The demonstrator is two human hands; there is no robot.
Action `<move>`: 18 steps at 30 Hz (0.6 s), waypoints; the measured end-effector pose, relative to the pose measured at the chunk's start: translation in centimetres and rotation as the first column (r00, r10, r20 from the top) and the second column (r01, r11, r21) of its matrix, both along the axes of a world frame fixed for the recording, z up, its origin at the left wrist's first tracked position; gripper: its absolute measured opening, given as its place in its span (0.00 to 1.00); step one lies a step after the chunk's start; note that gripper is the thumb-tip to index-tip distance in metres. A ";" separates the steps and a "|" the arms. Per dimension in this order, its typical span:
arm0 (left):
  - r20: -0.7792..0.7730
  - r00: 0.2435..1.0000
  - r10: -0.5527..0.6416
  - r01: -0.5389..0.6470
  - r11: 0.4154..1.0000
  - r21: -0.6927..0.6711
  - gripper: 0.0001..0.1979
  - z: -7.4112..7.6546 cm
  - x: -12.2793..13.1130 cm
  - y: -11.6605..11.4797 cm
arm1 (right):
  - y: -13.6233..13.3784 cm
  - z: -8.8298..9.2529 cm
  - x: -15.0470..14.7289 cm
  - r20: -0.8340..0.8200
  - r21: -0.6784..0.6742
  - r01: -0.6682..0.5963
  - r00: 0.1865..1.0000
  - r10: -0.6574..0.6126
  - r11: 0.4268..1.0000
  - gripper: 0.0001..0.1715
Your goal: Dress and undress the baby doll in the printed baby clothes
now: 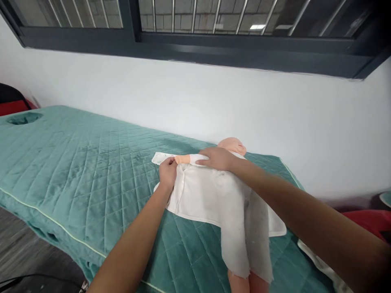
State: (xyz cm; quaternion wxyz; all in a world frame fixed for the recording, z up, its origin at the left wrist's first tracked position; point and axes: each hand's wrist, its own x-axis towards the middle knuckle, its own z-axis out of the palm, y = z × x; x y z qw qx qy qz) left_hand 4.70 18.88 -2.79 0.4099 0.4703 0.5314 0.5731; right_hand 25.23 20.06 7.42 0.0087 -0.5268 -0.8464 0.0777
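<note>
A baby doll (231,143) lies on its back, its head near the wall, dressed in white cloth (198,191). Its arm (182,159) stretches to the left, with a bare skin-toned stretch showing beyond a white sleeve (195,159). My left hand (168,173) pinches at the far end of that arm; the fingertips partly hide what they grip. Over the sleeved upper arm, my right hand (217,158) is closed with thumb and fingers around it. A pale printed strip (161,157) lies just behind my left fingers. White gauzy legs (233,236) end above the doll's bare shins (240,283).
A green quilted cover (91,171) spreads over the bed, with a face hole (24,118) at the far left. Behind runs a white wall (183,97) below a barred window (214,18). Red items (366,221) sit at the right; a black cable (39,276) lies at lower left.
</note>
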 end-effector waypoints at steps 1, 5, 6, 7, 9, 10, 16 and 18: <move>0.024 1.000 0.008 -0.007 1.000 -0.007 0.09 -0.1 0.0 0.1 | -0.2 -0.1 0.1 0.009 0.000 -0.007 1.000 0.007 1.000 0.28; 0.084 0.995 0.048 -0.045 0.999 -0.028 0.09 -0.3 -0.2 0.5 | -0.7 -0.9 -0.4 0.074 0.017 0.002 0.997 -0.004 1.000 0.27; 0.087 0.994 0.063 -0.061 0.998 -0.026 0.09 -0.3 -0.3 0.6 | -0.8 -1.0 -0.6 0.097 0.021 -0.001 0.995 -0.001 1.000 0.27; 0.083 0.993 0.080 -0.079 0.997 -0.019 0.10 -0.3 -0.3 0.5 | -0.8 -1.0 -0.7 0.126 0.026 -0.003 0.992 0.000 1.000 0.27; 0.058 0.993 0.104 -0.105 0.994 0.008 0.11 -0.4 -0.2 0.4 | -1.0 -1.0 -1.0 0.184 0.037 -0.003 0.983 -0.004 0.999 0.26; 0.038 0.994 0.106 -0.107 0.994 0.027 0.11 -0.3 0.0 0.2 | -1.0 -1.0 -1.1 0.206 0.045 0.002 0.978 -0.011 0.999 0.26; -0.317 0.948 -0.035 0.110 0.969 0.219 0.09 -0.1 1.4 -1.1 | -0.7 -1.7 -2.1 0.228 0.061 0.088 0.969 -0.100 0.994 0.24; -0.477 0.877 -0.065 0.210 0.943 0.257 0.09 -0.1 1.6 -1.4 | -0.5 -2.1 -2.7 0.212 0.068 0.103 0.970 -0.115 0.992 0.25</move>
